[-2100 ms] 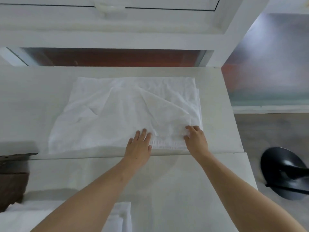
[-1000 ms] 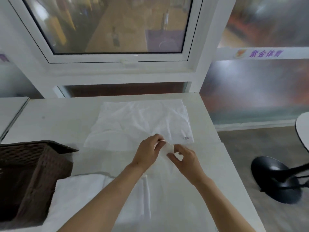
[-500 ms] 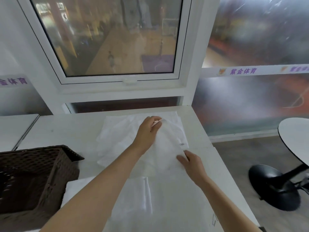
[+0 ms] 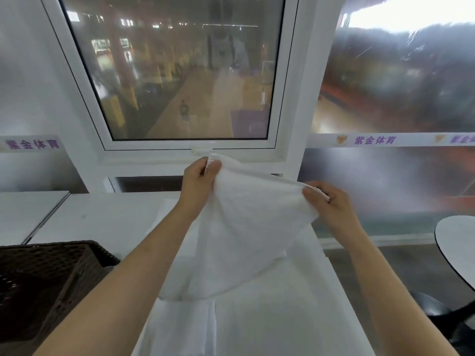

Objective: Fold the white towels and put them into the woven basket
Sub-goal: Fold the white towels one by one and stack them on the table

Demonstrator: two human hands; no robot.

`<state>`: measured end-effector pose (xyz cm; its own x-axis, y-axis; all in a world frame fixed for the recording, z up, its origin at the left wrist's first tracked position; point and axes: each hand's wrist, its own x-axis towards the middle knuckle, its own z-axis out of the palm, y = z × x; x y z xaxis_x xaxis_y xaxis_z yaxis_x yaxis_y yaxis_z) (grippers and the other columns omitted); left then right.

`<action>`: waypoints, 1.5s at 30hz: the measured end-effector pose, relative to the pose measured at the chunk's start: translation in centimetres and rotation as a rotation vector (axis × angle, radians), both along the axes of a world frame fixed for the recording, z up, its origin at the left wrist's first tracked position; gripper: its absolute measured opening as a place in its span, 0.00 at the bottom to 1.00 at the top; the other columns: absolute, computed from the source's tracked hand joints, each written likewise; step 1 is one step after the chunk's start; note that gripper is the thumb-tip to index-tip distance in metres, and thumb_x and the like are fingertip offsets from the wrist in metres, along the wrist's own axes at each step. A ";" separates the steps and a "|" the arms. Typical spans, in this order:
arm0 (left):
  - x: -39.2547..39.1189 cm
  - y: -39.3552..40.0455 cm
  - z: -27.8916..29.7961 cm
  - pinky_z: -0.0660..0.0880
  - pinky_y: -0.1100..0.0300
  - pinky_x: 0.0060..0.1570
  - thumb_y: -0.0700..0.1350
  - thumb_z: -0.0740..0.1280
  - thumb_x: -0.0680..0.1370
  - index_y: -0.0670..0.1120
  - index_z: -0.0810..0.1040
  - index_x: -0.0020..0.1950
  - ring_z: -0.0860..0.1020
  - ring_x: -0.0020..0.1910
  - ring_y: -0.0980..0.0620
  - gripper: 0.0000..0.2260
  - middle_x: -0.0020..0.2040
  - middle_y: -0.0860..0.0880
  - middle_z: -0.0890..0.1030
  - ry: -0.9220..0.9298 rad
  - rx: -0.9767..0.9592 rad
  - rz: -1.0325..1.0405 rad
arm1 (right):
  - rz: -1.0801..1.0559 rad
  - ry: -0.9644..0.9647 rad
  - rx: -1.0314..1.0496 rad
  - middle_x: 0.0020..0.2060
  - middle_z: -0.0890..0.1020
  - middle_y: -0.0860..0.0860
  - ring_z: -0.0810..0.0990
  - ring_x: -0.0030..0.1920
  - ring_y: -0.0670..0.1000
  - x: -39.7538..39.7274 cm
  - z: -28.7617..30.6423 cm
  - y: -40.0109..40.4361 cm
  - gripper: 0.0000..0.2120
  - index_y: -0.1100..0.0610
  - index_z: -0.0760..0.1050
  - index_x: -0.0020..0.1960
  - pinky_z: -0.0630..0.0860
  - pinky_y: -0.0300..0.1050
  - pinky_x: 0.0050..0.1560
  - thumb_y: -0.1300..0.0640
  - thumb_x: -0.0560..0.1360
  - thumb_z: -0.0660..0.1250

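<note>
1. Above the table (image 4: 108, 219), the left hand (image 4: 198, 181) pinches one top corner of a white towel (image 4: 246, 227) between thumb and fingers (image 4: 214, 166).
2. The right hand (image 4: 331, 204) grips the other corner.
3. The towel hangs between them, lifted.
4. More white towels (image 4: 185, 327) lie below, beside the woven basket (image 4: 43, 276) at left.

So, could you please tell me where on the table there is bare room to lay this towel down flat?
The barest patch is the table top beyond the woven basket, left of the left hand. The near right strip by the table edge also looks free. The middle is crowded: the lifted towel, pinched by both hands, right hand, hangs over the folded towel.
</note>
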<state>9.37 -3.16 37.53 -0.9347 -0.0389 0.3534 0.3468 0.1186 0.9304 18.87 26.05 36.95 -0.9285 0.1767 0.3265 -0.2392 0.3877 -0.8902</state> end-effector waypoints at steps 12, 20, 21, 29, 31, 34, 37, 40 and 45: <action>-6.1 1.2 1.3 0.58 0.58 0.33 0.44 0.70 0.81 0.47 0.61 0.32 0.61 0.31 0.53 0.22 0.30 0.53 0.62 -0.134 -0.271 0.019 | -0.084 -0.085 0.237 0.45 0.85 0.50 0.81 0.45 0.51 -12.0 1.9 4.9 0.09 0.55 0.84 0.48 0.72 0.40 0.41 0.54 0.81 0.66; -7.4 3.8 7.4 0.78 0.51 0.53 0.48 0.69 0.82 0.47 0.85 0.54 0.82 0.50 0.49 0.07 0.48 0.51 0.85 -0.123 -0.188 0.028 | -0.164 0.088 0.164 0.38 0.82 0.47 0.77 0.39 0.48 -13.5 7.9 7.3 0.09 0.55 0.83 0.48 0.70 0.43 0.39 0.51 0.80 0.67; -7.0 4.3 8.1 0.78 0.51 0.53 0.47 0.69 0.82 0.47 0.85 0.53 0.82 0.50 0.49 0.07 0.48 0.50 0.85 -0.108 -0.173 0.027 | -0.165 0.112 0.161 0.38 0.81 0.46 0.76 0.39 0.47 -13.3 8.4 7.7 0.09 0.55 0.82 0.48 0.69 0.42 0.40 0.52 0.80 0.66; -1.8 7.7 9.4 0.81 0.63 0.46 0.44 0.67 0.83 0.41 0.84 0.54 0.81 0.46 0.53 0.09 0.49 0.44 0.84 -0.008 -0.070 0.073 | -0.097 0.177 0.072 0.38 0.81 0.45 0.74 0.34 0.38 -8.9 9.6 10.7 0.06 0.54 0.82 0.49 0.67 0.29 0.35 0.54 0.80 0.68; 0.0 8.0 8.2 0.81 0.61 0.47 0.44 0.67 0.83 0.43 0.84 0.51 0.81 0.46 0.53 0.08 0.48 0.45 0.84 -0.004 -0.068 0.083 | -0.070 0.167 0.061 0.37 0.80 0.43 0.74 0.34 0.37 -7.4 8.3 11.4 0.05 0.54 0.82 0.48 0.68 0.29 0.37 0.55 0.80 0.68; 3.1 8.0 5.3 0.79 0.51 0.48 0.49 0.68 0.81 0.35 0.76 0.44 0.75 0.41 0.48 0.16 0.40 0.42 0.74 -0.039 -0.086 0.049 | -0.041 0.135 0.056 0.38 0.82 0.42 0.76 0.38 0.39 -4.4 5.5 12.3 0.06 0.50 0.82 0.45 0.71 0.33 0.41 0.55 0.80 0.69; 6.8 7.8 1.6 0.74 0.49 0.46 0.51 0.69 0.79 0.33 0.68 0.41 0.68 0.40 0.49 0.22 0.38 0.45 0.68 -0.092 -0.106 0.004 | -0.020 0.074 0.073 0.42 0.83 0.41 0.79 0.39 0.37 -0.4 2.2 13.2 0.06 0.50 0.81 0.45 0.72 0.30 0.40 0.56 0.81 0.69; 12.0 8.3 -2.5 0.76 0.50 0.45 0.44 0.68 0.82 0.32 0.71 0.43 0.71 0.40 0.50 0.17 0.39 0.43 0.71 -0.147 -0.114 -0.006 | -0.008 -0.013 0.095 0.46 0.85 0.41 0.80 0.42 0.36 4.3 -1.7 13.9 0.05 0.54 0.84 0.50 0.75 0.34 0.43 0.55 0.81 0.70; 21.5 8.3 -9.3 0.78 0.51 0.46 0.42 0.67 0.83 0.33 0.71 0.40 0.73 0.39 0.50 0.16 0.38 0.44 0.72 -0.274 -0.102 -0.087 | 0.002 -0.123 0.111 0.39 0.84 0.39 0.78 0.39 0.34 13.9 -7.5 14.1 0.07 0.49 0.82 0.45 0.71 0.29 0.39 0.57 0.81 0.70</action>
<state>30.92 5.13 28.23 -0.9940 0.0686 0.0852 0.0972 0.1971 0.9755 32.78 40.11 29.48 -0.9630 0.1441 0.2276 -0.1317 0.4852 -0.8644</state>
